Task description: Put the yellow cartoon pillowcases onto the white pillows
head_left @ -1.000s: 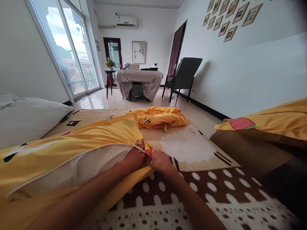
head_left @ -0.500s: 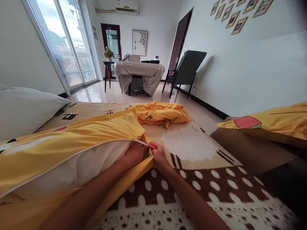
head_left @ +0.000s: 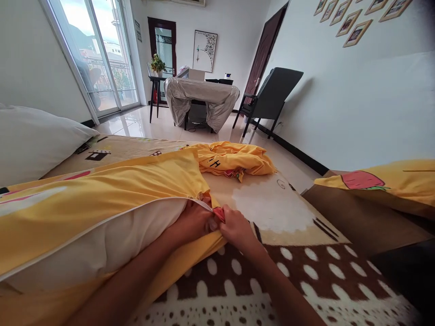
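A yellow pillowcase lies across the bed with its long white-edged opening facing me, and a white pillow shows inside. My left hand is tucked into the right end of the opening, its fingers curled at the pillowcase's corner and partly covered by the cloth. Right beside it, my right hand is closed on the same corner, pinching a part with a red print. The two hands almost touch. Some of the yellow cloth hangs below my left forearm.
A crumpled yellow cloth lies beyond the pillowcase on the patterned blanket. A bare white pillow rests at the left. Off the bed's right side, another yellow cloth drapes over a cardboard box. A covered table and a dark chair stand farther off.
Both hands stay at the pillowcase's corner. My right hand has closed further around it, and my left hand's thumb shows more. The view has tilted down slightly.
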The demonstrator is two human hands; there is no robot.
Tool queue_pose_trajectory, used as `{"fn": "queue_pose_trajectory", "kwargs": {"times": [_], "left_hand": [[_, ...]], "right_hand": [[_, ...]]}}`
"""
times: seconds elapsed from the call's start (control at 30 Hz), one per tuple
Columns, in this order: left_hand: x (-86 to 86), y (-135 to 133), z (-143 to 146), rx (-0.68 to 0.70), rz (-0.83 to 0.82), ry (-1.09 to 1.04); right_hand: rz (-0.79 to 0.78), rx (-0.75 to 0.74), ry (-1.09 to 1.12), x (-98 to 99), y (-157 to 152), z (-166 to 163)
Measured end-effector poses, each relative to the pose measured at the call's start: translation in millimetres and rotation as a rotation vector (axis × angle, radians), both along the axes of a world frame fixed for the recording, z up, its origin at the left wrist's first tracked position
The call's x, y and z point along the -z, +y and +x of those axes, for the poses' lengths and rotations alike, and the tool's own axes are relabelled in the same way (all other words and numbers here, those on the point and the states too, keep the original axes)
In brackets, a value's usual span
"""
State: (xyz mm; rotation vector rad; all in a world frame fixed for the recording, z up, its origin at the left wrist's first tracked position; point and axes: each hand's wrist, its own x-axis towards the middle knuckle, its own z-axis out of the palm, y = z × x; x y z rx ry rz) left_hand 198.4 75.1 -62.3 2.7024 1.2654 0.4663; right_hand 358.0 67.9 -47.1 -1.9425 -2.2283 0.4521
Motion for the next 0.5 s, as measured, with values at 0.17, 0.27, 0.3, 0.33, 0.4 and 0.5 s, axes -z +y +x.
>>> {"fn": "queue_pose_trajectory", "kwargs": {"times": [0.17,0.27,0.3,0.33,0.4,0.5], "left_hand": [[-6.7,-4.6,-5.2,0.187,-0.038,-0.084],[-13.6,-6.1,-6.8,0.211,-0.120,-0.135],[-15.4,-6.1,-7.2,0.210,-0.139,-0.134],[-16.6,-5.8,-7.6,0.210,-0.156,-0.130],[-17.8,-4.4,-8.4,0.219,-0.190,-0.121],[-18.1,-0.9,-10.1,0.246,-0.221,-0.086]], "right_hand": [[0.044,-0.029,0.081,-10.1,-2.7,-1.1],[0.065,-0.047,0.117,-10.6,-3.0,0.3],[0.077,-0.055,0.131,-9.9,-2.8,0.8],[0.089,-0.065,0.152,-8.9,-2.5,1.0],[0.104,-0.079,0.215,-6.1,-1.2,1.0],[0.121,-0.067,0.325,-1.6,1.9,-0.5]]}}
